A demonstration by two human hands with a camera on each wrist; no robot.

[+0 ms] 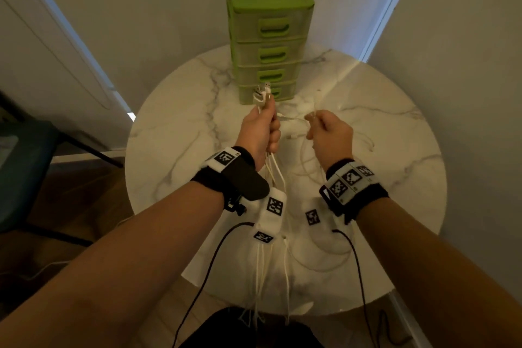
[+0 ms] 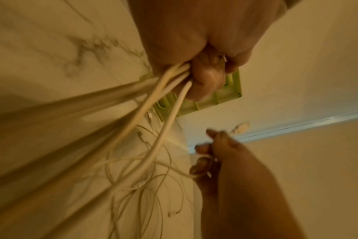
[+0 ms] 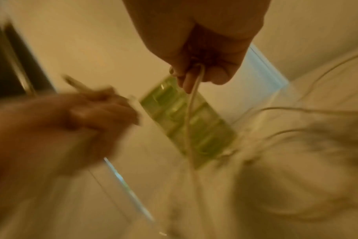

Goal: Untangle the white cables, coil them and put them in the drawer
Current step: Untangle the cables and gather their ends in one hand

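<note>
My left hand [image 1: 261,127] grips a bundle of several white cables [image 1: 264,94]; their plugs stick up above the fist and their lengths hang down past my wrist [image 2: 164,90]. To its right, my right hand [image 1: 329,133] pinches one thin white cable [image 3: 194,87] that runs down to a loose tangle of cables [image 1: 313,167] on the marble table [image 1: 175,150]. The green drawer unit [image 1: 268,34] stands behind both hands with all its drawers closed. Both wrist views are blurred.
The round table sits in a corner between two walls. A dark chair [image 1: 25,167] stands at the left, off the table. Black wrist-camera leads [image 1: 358,277] trail back from my wrists. A white sheet [image 1: 214,257] lies at the near table edge.
</note>
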